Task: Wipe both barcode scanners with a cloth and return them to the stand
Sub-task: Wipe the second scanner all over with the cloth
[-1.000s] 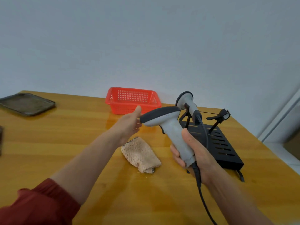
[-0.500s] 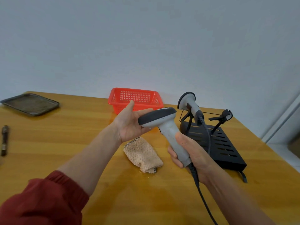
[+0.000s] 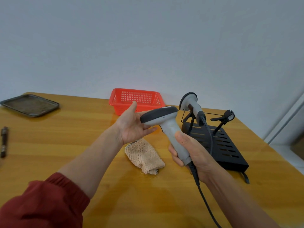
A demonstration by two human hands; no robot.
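My right hand (image 3: 194,153) grips the handle of a grey barcode scanner (image 3: 166,122) with a dark head, held upright above the table. Its black cable (image 3: 207,206) trails down toward me. My left hand (image 3: 133,125) is spread open, palm up, under the scanner's head and touching it. A second grey scanner (image 3: 190,102) rests in the left cradle of the black stand (image 3: 230,150). The stand's right cradle (image 3: 225,117) holds nothing. A beige cloth (image 3: 144,156) lies crumpled on the table below my hands.
A red plastic basket (image 3: 136,99) stands at the back of the wooden table (image 3: 65,145). A dark metal tray (image 3: 30,105) sits at the far left. A dark rod-shaped tool (image 3: 4,141) lies at the left edge.
My left hand turned palm up and came in under the scanner's head. The scanner stayed in my right hand, tilting slightly.
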